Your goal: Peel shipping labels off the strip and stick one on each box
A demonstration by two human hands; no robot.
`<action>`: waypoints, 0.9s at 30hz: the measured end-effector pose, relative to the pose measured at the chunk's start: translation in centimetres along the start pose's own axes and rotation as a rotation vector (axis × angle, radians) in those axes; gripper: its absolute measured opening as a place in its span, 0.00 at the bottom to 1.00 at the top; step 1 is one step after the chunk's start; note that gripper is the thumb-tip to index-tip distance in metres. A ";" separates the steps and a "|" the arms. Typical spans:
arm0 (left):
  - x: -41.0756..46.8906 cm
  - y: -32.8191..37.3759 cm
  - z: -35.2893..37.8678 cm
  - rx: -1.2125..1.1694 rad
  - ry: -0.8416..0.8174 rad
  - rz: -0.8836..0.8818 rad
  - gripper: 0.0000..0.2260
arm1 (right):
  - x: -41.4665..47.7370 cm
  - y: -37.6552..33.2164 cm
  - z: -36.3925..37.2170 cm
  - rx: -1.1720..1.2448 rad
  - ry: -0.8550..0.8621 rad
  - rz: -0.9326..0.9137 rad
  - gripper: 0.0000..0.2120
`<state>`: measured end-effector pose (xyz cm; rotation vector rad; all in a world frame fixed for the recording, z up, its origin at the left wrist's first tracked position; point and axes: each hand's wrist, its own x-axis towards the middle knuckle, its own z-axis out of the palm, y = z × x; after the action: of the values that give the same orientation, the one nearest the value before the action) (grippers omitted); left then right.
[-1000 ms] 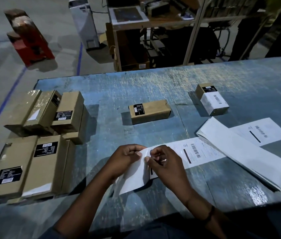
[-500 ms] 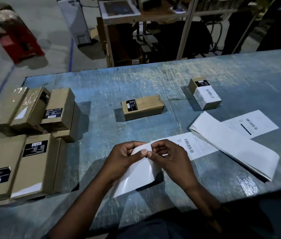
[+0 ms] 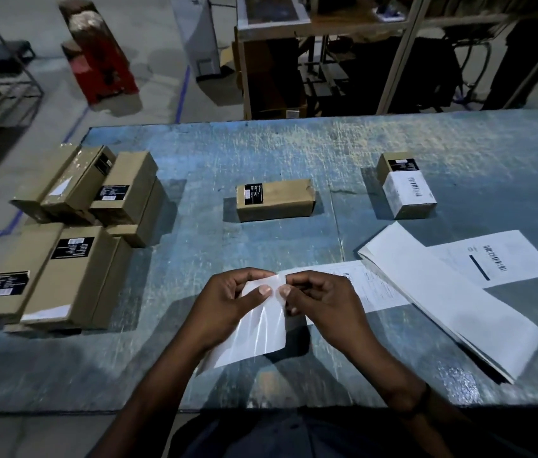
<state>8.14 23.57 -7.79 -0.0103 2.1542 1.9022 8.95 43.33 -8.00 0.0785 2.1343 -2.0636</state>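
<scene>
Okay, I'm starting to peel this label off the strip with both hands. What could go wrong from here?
1. The left hand and right hand pinch the strip at one small edge, thumbs close together, so it may tear or crease there.
2. The glossy free end bows above the table. A peeled part might fold and stick to itself.
3. The strip seems to run under the folded stack, so pulling could drag that.

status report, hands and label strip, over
Both pinching, left hand and right hand, on the label strip, near end lifted. No label free yet. middle box has no white label, nothing blocking it.
</scene>
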 end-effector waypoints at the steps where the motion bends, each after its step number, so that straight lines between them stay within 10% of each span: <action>1: -0.1 -0.1 0.1 0.014 0.009 -0.001 0.07 | 0.0 0.2 -0.2 -0.004 -0.009 0.002 0.05; 27: 3.9 -2.3 -10.7 0.616 -0.023 0.051 0.07 | 1.8 1.2 -3.9 0.198 0.432 0.152 0.14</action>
<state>2.69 13.47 -9.73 0.1845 2.6443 1.1774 7.00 47.09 -9.36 0.7516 2.0444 -2.3204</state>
